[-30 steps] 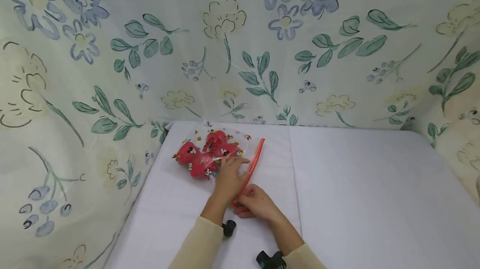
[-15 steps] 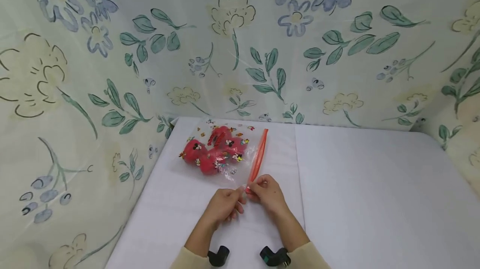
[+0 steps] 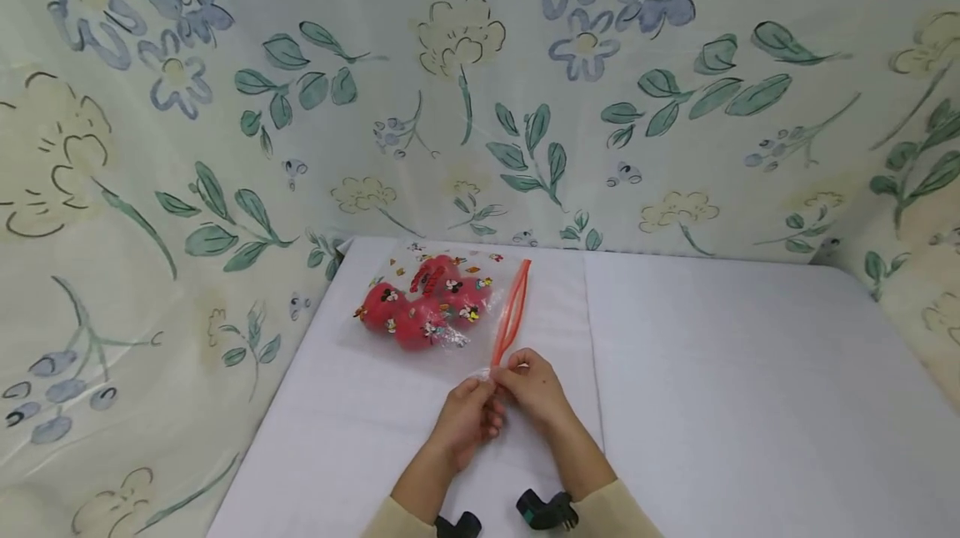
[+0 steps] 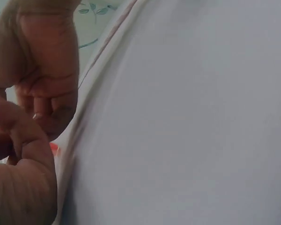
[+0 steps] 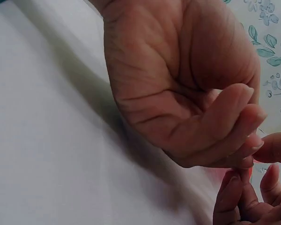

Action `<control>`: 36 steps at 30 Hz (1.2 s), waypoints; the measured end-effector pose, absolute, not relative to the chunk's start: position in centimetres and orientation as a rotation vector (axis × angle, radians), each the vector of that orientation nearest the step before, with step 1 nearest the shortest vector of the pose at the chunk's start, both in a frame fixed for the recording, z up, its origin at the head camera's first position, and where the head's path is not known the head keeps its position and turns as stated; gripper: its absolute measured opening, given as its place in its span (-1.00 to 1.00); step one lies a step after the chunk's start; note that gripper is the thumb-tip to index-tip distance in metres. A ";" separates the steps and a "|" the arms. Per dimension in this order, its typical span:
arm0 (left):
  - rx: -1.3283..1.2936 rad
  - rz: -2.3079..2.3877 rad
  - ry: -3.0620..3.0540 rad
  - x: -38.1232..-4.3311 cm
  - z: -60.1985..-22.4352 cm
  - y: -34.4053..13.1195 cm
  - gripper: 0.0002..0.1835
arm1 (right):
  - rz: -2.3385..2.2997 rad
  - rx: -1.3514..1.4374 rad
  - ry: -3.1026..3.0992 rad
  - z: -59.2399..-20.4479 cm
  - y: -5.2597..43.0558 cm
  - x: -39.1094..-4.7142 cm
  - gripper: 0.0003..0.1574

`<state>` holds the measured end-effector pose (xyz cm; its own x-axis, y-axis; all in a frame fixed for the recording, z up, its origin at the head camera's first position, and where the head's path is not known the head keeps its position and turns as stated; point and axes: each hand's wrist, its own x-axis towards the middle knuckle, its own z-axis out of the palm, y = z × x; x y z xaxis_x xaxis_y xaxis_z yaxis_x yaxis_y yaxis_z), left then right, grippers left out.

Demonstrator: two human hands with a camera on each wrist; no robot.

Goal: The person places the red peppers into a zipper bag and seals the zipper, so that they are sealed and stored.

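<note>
A clear zip bag (image 3: pixel 491 298) printed with small cartoon figures lies on the white table at its far left part in the head view. Inside it are several red round objects (image 3: pixel 417 326). Along the bag's right side runs an orange-red zip strip (image 3: pixel 521 310), its two edges parted along the middle. My right hand (image 3: pixel 538 392) pinches the near end of this strip between thumb and fingertips. Close beside it, my left hand (image 3: pixel 465 421) pinches the bag's near corner, its other fingers curled. In the right wrist view the fingertips of both hands meet, largely hiding the corner.
The white cloth-covered table (image 3: pixel 750 388) extends to the right, with a fold line right of the hands. A floral curtain (image 3: pixel 570 121) hangs behind and on both sides. A black wrist device (image 3: pixel 547 510) sits at the right wrist, another (image 3: pixel 459 525) at the left.
My left hand has come off the middle of the bag's zip side toward me, to the near corner beside my right hand. The strip's two edges now show apart.
</note>
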<state>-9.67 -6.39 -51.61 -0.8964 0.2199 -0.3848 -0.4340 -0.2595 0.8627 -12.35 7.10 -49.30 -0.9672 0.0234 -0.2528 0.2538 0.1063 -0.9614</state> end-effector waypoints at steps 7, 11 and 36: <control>-0.344 2.315 1.599 -9.9 -51.3 -5.5 -0.84 | -2.073 0.288 2.121 -49.4 6.6 -12.9 -0.68; -0.382 2.321 1.606 -10.0 -51.1 -5.3 -0.88 | -2.071 0.318 2.178 -49.4 6.7 -14.1 -0.65; -0.488 2.291 1.558 -8.1 -51.7 -3.7 -0.87 | -1.873 0.586 2.349 -49.6 10.7 -28.7 -0.48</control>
